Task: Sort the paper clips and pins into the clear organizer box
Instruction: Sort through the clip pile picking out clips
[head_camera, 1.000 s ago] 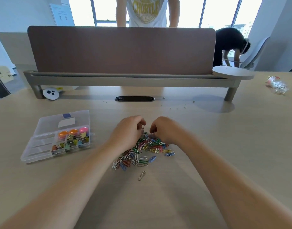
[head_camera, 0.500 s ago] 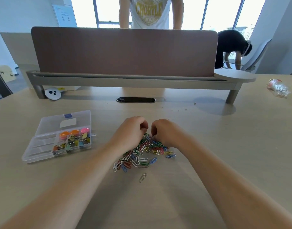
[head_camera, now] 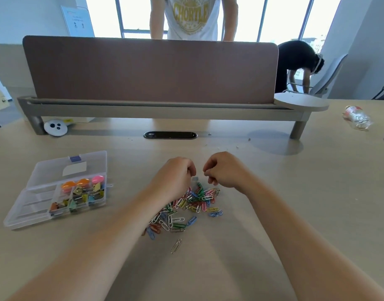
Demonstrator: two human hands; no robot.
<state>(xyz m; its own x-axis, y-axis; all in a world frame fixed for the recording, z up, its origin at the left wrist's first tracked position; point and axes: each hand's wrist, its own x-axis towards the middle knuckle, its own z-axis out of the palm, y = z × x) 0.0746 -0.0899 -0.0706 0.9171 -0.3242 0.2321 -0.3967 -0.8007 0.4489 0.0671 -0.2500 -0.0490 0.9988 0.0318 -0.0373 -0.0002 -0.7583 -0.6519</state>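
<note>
"CHORTLE" stands in yellow on a white T-shirt [head_camera: 192,16].

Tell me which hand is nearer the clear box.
Left. The left hand is over the paper clip pile, to the right of the box with bare table between them. The right hand sits further right, beyond the left hand.

Colourful paper clips [head_camera: 187,208] beside open organizer box [head_camera: 56,190]
</note>
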